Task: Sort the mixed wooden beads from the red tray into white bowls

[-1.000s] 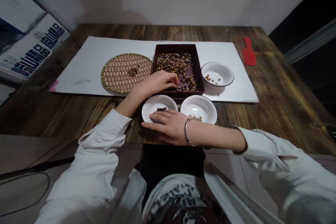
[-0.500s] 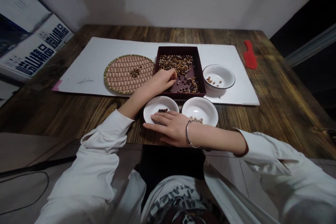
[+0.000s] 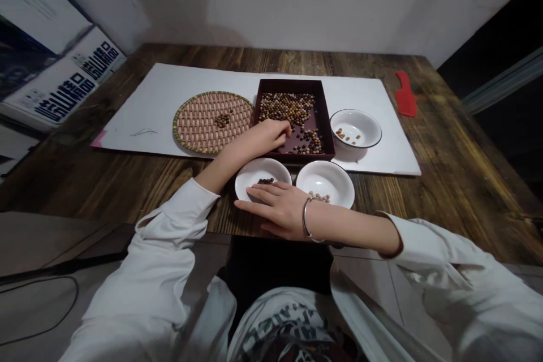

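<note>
My left hand (image 3: 271,134) reaches over the near left part of a dark maroon box (image 3: 327,136), its fingers bent and drawn together. Whatever they may pinch is too small to make out. Mixed brown, yellow, dark and pale beads or beans (image 3: 288,106) lie in that box. My right hand (image 3: 278,208), with a silver bangle (image 3: 305,218), lies with fingers stretched over the near rim of a white bowl (image 3: 246,172) that has several dark red-brown beads (image 3: 265,181) in it. Beside it, a second white bowl (image 3: 326,172) has pale beads (image 3: 319,197), partly hidden behind my right wrist.
Left of the box lies a round woven tray (image 3: 195,124) with several brownish beads (image 3: 222,120). A dark-rimmed white bowl (image 3: 369,134) with several yellow-tan pieces stands to the right. A red comb-like tool (image 3: 406,96) lies beyond the white board (image 3: 394,153). Printed cartons (image 3: 63,93) stand at far left.
The view has shifted a little, so everything sits slightly lower. The fingers of my left hand have moved slightly within the box. My right hand rests as before.
</note>
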Action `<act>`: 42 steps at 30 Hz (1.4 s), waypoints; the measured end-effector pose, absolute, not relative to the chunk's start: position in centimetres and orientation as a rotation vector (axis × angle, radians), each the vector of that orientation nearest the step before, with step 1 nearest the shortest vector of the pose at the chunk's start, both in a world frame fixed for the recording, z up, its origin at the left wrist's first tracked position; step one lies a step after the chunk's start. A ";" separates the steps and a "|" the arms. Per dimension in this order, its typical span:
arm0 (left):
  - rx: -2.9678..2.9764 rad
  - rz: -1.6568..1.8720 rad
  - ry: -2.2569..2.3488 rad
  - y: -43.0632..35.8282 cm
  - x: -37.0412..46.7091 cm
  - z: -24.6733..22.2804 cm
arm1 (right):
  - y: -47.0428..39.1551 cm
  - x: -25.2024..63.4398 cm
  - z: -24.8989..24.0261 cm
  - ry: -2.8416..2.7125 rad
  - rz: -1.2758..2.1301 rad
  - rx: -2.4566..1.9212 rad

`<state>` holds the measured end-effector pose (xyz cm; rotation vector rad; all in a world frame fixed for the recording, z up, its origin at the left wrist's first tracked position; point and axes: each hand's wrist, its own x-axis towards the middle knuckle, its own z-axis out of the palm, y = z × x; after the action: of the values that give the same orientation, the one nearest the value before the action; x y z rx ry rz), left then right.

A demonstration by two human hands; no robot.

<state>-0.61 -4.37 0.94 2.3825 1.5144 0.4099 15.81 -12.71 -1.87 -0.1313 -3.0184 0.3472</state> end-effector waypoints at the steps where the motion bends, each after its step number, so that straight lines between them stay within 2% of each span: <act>1: 2.397 0.422 1.497 -4.3 -0.7 0.8 | -12.7 15.8 -1.9 -3.018 0.341 -0.131; 12: 2.468 0.502 1.491 -3.6 -1.3 -0.5 | -12.8 15.9 -2.1 -2.994 0.328 -0.142; 22: 2.482 0.527 1.857 -4.8 -0.3 0.6 | -12.8 15.9 -2.1 -2.976 0.313 -0.111; 28: 2.212 0.518 2.265 -5.6 0.3 1.1 | -12.8 15.8 -1.9 -2.983 0.301 -0.106; 42: 2.121 0.602 2.450 -5.9 0.3 1.0 | -12.8 15.8 -2.1 -2.970 0.300 -0.113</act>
<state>0.32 -5.88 0.99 2.1213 2.4502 0.6017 15.84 -12.78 -2.07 -0.1132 -2.9701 0.3002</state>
